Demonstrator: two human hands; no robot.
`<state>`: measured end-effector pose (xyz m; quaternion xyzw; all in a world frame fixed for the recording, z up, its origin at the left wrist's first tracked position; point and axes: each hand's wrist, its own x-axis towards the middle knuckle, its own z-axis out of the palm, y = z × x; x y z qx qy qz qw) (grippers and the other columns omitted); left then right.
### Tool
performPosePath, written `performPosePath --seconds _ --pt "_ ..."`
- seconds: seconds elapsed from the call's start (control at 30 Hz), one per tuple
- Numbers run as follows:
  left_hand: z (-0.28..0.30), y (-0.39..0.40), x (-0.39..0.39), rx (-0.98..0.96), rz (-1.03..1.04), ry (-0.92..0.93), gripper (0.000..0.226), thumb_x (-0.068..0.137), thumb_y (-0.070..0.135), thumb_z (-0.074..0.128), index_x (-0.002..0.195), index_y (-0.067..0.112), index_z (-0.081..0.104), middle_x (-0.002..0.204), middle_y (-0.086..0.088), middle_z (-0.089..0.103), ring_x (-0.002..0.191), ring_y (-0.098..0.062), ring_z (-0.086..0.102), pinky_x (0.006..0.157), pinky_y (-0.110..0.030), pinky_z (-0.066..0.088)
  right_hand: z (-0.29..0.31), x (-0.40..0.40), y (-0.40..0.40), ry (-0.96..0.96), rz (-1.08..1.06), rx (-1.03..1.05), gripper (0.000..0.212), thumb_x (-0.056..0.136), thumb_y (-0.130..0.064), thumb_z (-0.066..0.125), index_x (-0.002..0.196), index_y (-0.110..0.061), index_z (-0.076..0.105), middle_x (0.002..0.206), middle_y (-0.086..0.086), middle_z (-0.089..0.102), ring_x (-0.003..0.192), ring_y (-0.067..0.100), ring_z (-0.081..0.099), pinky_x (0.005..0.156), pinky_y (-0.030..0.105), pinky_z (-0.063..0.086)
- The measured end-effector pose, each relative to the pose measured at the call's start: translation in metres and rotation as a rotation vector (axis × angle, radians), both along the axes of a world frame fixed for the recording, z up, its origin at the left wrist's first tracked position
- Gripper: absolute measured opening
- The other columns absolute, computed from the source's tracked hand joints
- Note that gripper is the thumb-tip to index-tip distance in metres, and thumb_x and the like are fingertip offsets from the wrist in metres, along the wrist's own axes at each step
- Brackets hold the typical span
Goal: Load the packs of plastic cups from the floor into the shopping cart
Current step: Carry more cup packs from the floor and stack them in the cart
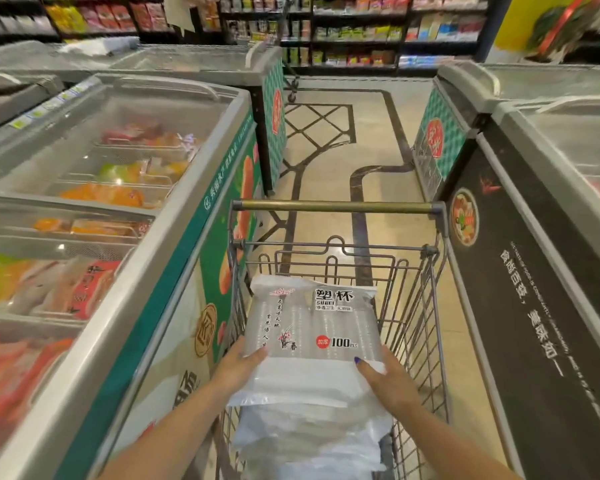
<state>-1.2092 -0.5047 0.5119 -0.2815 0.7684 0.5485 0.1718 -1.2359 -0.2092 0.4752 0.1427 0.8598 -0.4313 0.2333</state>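
Observation:
A clear pack of plastic cups (310,327) with a white band and black print lies flat over the wire shopping cart (414,306). My left hand (238,367) holds its near left edge, thumb on top. My right hand (388,379) holds its near right edge, thumb on top too. Beneath it, inside the cart's basket, lie more cup packs (309,438) in a stack. The cart's brass-coloured handle bar (336,206) is on the far side from me.
A glass-topped chest freezer (125,209) full of frozen goods runs close along the cart's left. A dark-sided freezer (534,271) stands on the right. The tiled aisle floor (329,150) stretches ahead toward stocked shelves (361,29).

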Motion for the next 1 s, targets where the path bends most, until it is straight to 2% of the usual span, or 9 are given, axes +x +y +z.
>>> performPosePath --seconds 0.13,0.3,0.5,0.6,0.7,0.8,0.87,0.93,1.0 --pt "-0.005 -0.001 -0.007 -0.054 -0.021 -0.025 0.091 0.081 0.064 0.057 0.153 0.022 0.021 0.156 -0.001 0.029 0.143 -0.026 0.028 0.115 -0.044 0.025 0.007 -0.005 -0.005 0.072 0.037 0.036 0.066 0.076 -0.066 0.061 0.132 -0.032 0.05 0.118 -0.003 0.06 0.101 0.017 0.06 0.09 0.041 0.053" --pt "0.011 0.006 0.008 -0.274 -0.09 0.241 0.075 0.091 0.045 0.058 0.152 0.017 0.023 0.155 0.0 0.031 0.144 -0.02 0.025 0.117 -0.037 0.021 0.026 -0.001 -0.015 0.322 0.193 0.344 0.073 0.086 -0.062 0.056 0.146 -0.025 0.038 0.144 -0.001 0.044 0.13 0.022 0.043 0.108 0.04 0.038" --pt "0.07 -0.025 0.052 -0.632 -0.36 0.37 0.089 0.08 0.066 0.057 0.152 0.031 0.018 0.157 0.011 0.021 0.146 -0.014 0.017 0.119 -0.034 0.015 0.08 0.006 -0.072 0.5 0.426 0.196 0.077 0.083 -0.055 0.066 0.148 -0.027 0.035 0.152 -0.005 0.039 0.139 0.018 0.034 0.112 0.035 0.033" --pt "0.112 -0.052 0.091 -0.792 -0.379 0.383 0.095 0.075 0.076 0.052 0.152 0.035 0.015 0.16 0.01 0.016 0.147 -0.014 0.015 0.12 -0.04 0.02 0.117 0.021 -0.12 0.555 0.629 0.091 0.078 0.083 -0.053 0.068 0.149 -0.029 0.033 0.154 -0.008 0.035 0.142 0.017 0.03 0.114 0.033 0.028" --pt "0.153 -0.088 0.149 -0.809 -0.196 0.413 0.099 0.07 0.081 0.05 0.152 0.034 0.019 0.159 0.009 0.017 0.146 -0.014 0.017 0.117 -0.034 0.019 0.161 0.048 -0.175 0.642 0.863 -0.002 0.076 0.083 -0.055 0.068 0.148 -0.035 0.032 0.152 -0.011 0.035 0.141 0.015 0.029 0.114 0.032 0.027" --pt "0.191 -0.119 0.224 -0.841 0.054 0.455 0.111 0.061 0.094 0.039 0.149 0.027 0.03 0.156 0.003 0.029 0.142 -0.017 0.027 0.115 -0.034 0.024 0.207 0.093 -0.229 0.726 1.039 -0.106 0.076 0.084 -0.057 0.065 0.148 -0.039 0.028 0.154 -0.014 0.031 0.141 0.013 0.03 0.115 0.037 0.032" --pt "0.213 -0.136 0.286 -0.909 0.152 0.459 0.12 0.056 0.098 0.035 0.148 0.021 0.034 0.153 -0.001 0.035 0.14 -0.018 0.032 0.115 -0.033 0.027 0.235 0.136 -0.259 0.769 1.143 -0.189 0.079 0.084 -0.057 0.066 0.15 -0.038 0.026 0.157 -0.015 0.026 0.145 0.011 0.023 0.116 0.037 0.028" --pt "0.232 -0.146 0.354 -0.989 0.222 0.439 0.116 0.056 0.092 0.043 0.146 0.019 0.038 0.151 -0.003 0.039 0.139 -0.019 0.035 0.113 -0.029 0.026 0.259 0.183 -0.283 0.807 1.233 -0.277 0.082 0.083 -0.056 0.067 0.151 -0.035 0.027 0.158 -0.012 0.027 0.146 0.012 0.021 0.117 0.035 0.025" --pt "0.248 -0.145 0.428 -1.071 0.287 0.395 0.105 0.061 0.086 0.052 0.145 0.025 0.038 0.149 0.002 0.041 0.136 -0.018 0.038 0.113 -0.03 0.029 0.276 0.239 -0.303 0.836 1.321 -0.338 0.084 0.08 -0.055 0.07 0.151 -0.03 0.031 0.156 -0.006 0.032 0.144 0.015 0.027 0.114 0.031 0.026"
